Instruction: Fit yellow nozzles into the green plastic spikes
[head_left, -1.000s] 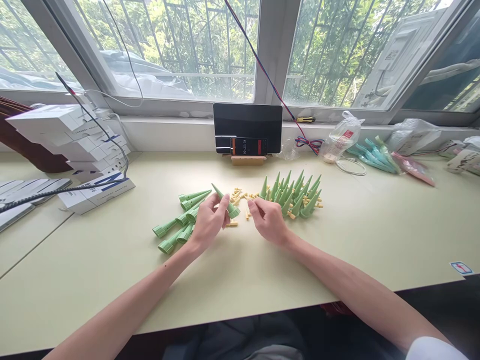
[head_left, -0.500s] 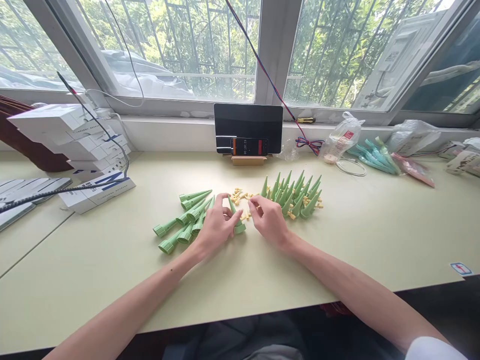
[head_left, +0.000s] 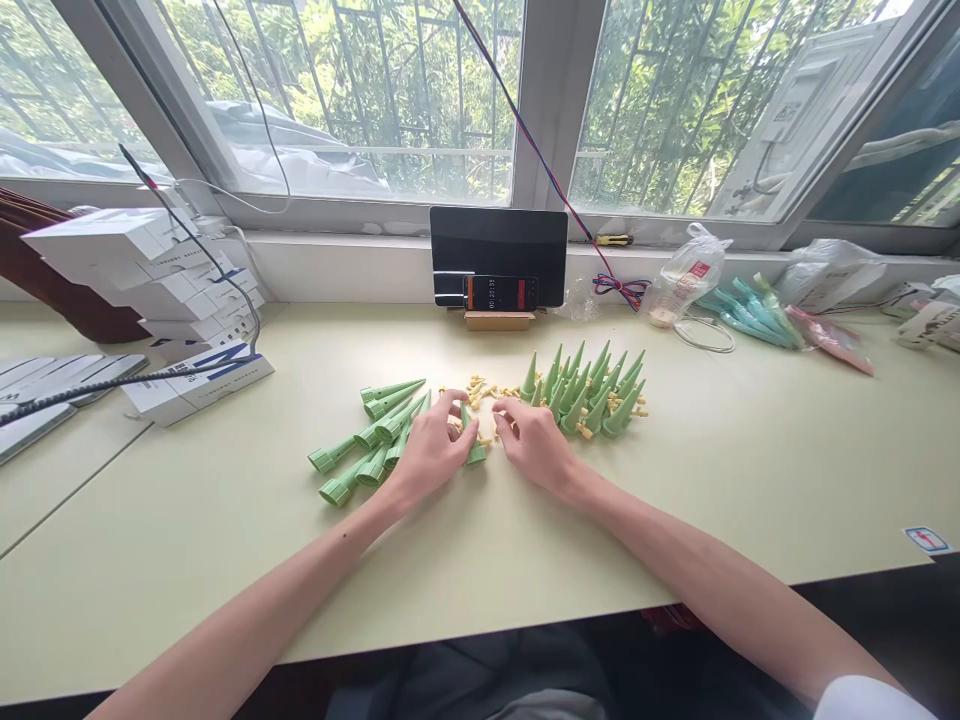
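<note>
My left hand is closed round a green cone-shaped spike, holding it base down on the pale table. My right hand sits just right of it, fingers curled over the small yellow pieces scattered there; whether it holds one is hidden. To the left of my left hand lies a pile of green spikes on their sides. A cluster of green spikes standing upright is right of my right hand.
A dark tablet with a phone stands at the back by the window. White boxes are stacked at the left with a black cable across them. Plastic bags and teal spikes lie at the back right.
My left hand has turned the green spike from pointing up-left in the air down to stand on the table. My right hand has dropped slightly towards the yellow pieces.
</note>
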